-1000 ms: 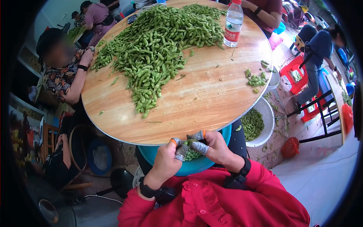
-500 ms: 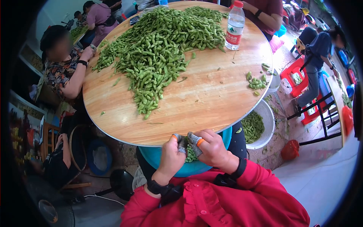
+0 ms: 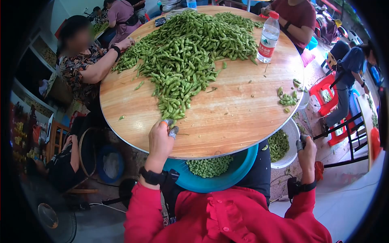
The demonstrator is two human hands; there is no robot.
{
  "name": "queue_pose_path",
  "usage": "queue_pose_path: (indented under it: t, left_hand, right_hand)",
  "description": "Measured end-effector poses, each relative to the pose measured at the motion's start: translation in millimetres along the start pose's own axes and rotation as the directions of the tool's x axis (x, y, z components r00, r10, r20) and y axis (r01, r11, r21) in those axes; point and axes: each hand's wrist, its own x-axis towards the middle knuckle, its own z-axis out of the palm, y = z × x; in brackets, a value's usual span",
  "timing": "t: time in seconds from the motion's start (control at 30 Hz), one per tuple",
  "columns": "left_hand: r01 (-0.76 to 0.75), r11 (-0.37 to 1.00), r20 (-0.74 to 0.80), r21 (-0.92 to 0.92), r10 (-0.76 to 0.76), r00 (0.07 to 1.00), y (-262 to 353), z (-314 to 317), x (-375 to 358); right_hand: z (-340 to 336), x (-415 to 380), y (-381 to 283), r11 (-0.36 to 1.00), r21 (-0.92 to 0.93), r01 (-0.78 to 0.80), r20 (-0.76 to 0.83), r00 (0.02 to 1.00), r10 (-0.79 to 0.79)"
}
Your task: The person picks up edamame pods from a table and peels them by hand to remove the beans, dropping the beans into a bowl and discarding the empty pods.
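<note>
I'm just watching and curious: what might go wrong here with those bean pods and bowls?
The blue bowl of shelled beans sits on the lap under the table edge; a knee shift might tip it. The right hand hangs beside the white basket, so pods could miss it and land on the floor.

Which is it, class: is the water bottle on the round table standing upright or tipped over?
Upright. The water bottle stands on its base on the table, red cap on top, beside the bean pod pile.

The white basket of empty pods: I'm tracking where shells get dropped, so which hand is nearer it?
Right. The right hand hangs beside the white basket, off the table; the left hand is at the pod pile.
</note>
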Motion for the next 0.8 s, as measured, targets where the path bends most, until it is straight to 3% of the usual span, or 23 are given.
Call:
queue_pose_path:
  t: [0.03,0.13,0.23,0.33,0.37,0.43,0.53,0.6,0.63,0.7,0.8]
  left_hand:
    - [-0.025,0.997,0.027,0.074,0.023,0.999,-3.5,0.6,4.3]
    - [0.071,0.996,0.084,0.045,-0.074,0.994,-11.3,1.7,13.6]
    - [-0.017,0.972,0.064,0.234,0.002,0.998,-4.1,-3.1,14.0]
    - [0.019,0.969,-0.037,0.247,-0.01,0.999,-3.1,-7.6,9.8]
    - [0.078,0.992,-0.042,0.1,-0.074,0.996,-5.5,-9.2,9.0]
    - [0.192,0.961,-0.024,-0.199,-0.201,0.979,-11.5,-11.4,7.2]
    - [0.194,0.801,0.025,-0.566,-0.219,0.975,10.7,-24.5,-4.8]
    - [0.286,0.687,0.17,-0.669,-0.233,0.958,43.1,-27.5,-24.6]
    - [0.335,0.621,0.244,-0.708,-0.231,0.942,54.8,-23.6,-35.6]
    - [0.211,0.719,0.232,-0.662,-0.071,0.97,63.2,-12.3,-54.9]
    - [0.209,0.69,0.259,-0.693,-0.032,0.965,69.9,-3.6,-64.0]
  right_hand:
    - [-4.2,0.0,2.3,0.999,0.029,-0.017,0.003,1.0,0.017]
    - [-7.9,-1.7,-13.7,0.956,0.291,-0.026,0.015,1.0,0.023]
    - [-7.1,-2.9,-59.0,0.908,0.416,-0.043,0.137,0.99,-0.016]
    - [7.2,-6.4,-105.7,0.77,0.638,0.01,0.275,0.931,-0.239]
    - [8.8,-7.6,-124.9,0.719,0.695,-0.005,0.326,0.893,-0.309]
    - [17.2,-11.2,-155.2,0.593,0.774,-0.222,0.493,0.799,-0.344]
    - [33.7,-16.2,-189.6,0.397,0.837,-0.377,0.537,0.706,-0.461]
    - [42.3,-16.8,-205.7,0.23,0.824,-0.518,0.558,0.669,-0.491]
    - [43.2,-15.8,-210.4,0.219,0.786,-0.578,0.6,0.626,-0.498]
    - [44.4,-13.6,-214.5,0.198,0.694,-0.692,0.674,0.529,-0.515]
    - [45.8,-18.8,-207.0,0.197,0.725,-0.66,0.648,0.555,-0.522]
